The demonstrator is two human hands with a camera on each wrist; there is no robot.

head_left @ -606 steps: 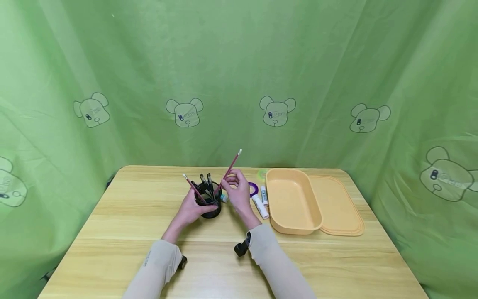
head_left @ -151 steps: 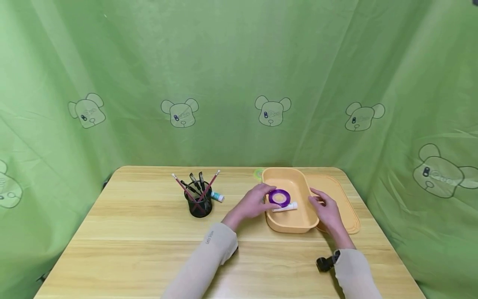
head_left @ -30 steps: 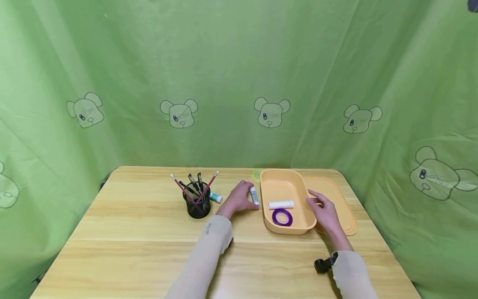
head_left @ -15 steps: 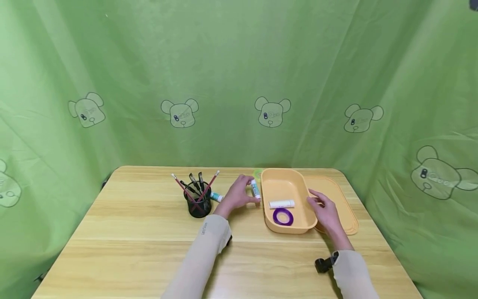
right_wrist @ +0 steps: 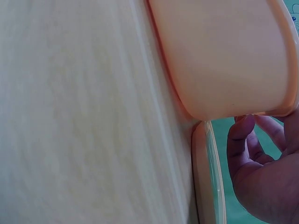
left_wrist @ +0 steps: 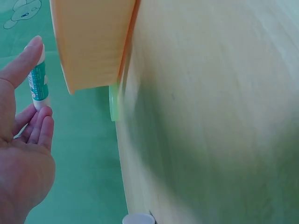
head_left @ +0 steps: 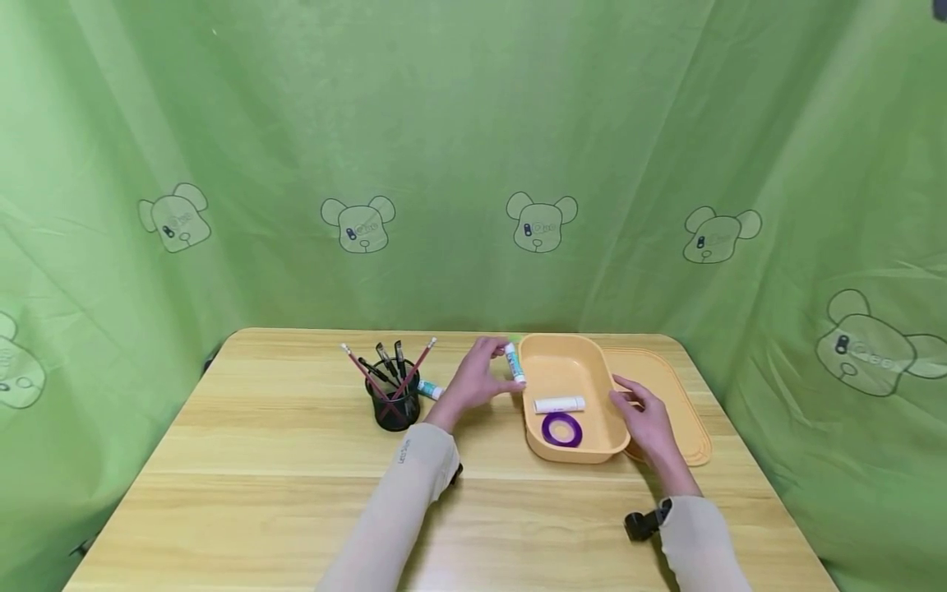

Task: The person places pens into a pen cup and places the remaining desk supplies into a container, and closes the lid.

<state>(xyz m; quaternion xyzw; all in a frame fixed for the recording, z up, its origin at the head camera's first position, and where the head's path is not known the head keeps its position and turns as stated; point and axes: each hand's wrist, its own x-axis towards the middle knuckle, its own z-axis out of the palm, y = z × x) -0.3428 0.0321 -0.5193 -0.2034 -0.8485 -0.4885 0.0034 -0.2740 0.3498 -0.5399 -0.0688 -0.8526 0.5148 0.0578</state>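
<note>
A small white and teal glue stick (head_left: 515,363) is pinched by its two ends between the thumb and fingers of my left hand (head_left: 477,378), at the left rim of an orange plastic box (head_left: 529,427). The left wrist view shows the same glue stick (left_wrist: 39,80) raised off the table. My right hand (head_left: 648,419) holds the box by its right rim; in the right wrist view the thumb is against the box's outer wall (right_wrist: 229,60). Inside the box lie a larger white glue stick (head_left: 559,404) and a purple ring-shaped tape roll (head_left: 547,436).
Left of the box stands a black mesh pen holder (head_left: 396,411) with pencils and pens. Another teal glue stick (head_left: 430,390) lies beside it. A flat orange lid (head_left: 669,395) lies right of the box. Behind the box a light green ring (left_wrist: 113,102) partly shows.
My left hand has lifted the small glue stick from the table and brought it right to the box rim. Earlier, the purple tape roll was set down in the box. My right hand stays put.
</note>
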